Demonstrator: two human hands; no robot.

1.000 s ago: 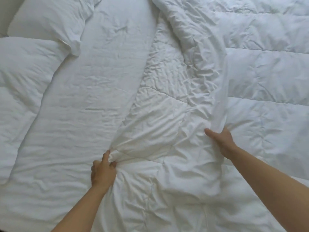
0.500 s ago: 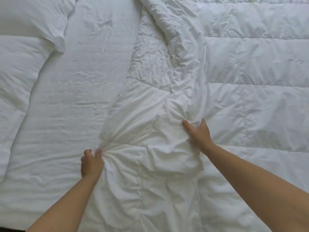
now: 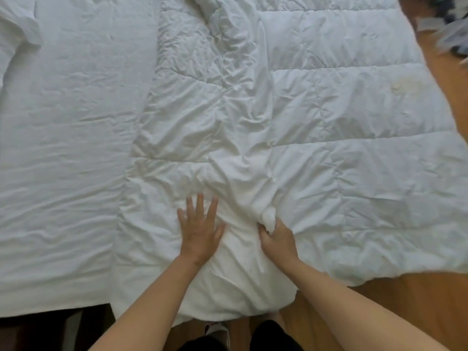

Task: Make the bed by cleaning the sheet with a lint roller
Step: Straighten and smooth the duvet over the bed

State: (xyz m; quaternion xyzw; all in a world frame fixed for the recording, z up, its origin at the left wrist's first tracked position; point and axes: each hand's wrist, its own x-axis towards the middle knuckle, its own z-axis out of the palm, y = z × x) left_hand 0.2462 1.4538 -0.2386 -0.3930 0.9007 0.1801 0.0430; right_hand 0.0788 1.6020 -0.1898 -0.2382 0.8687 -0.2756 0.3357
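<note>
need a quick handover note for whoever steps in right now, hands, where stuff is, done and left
Left hand: open, flat, fingers spread, pressing on the comforter.
Right hand: grips a bunched fold of the comforter.
Comforter: folded back over the right side of the bed, its near edge hanging off above the wooden floor.
Sheet: bare on the left side, wrinkled. Pillow at the far left corner.
Done: sheet uncovered on the left.
Left: no lint roller in view; find it, roll the sheet, then spread the comforter back.

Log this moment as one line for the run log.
left hand: flat on white quilted duvet | right hand: grips duvet bunch | white bedsheet: exposed
</note>
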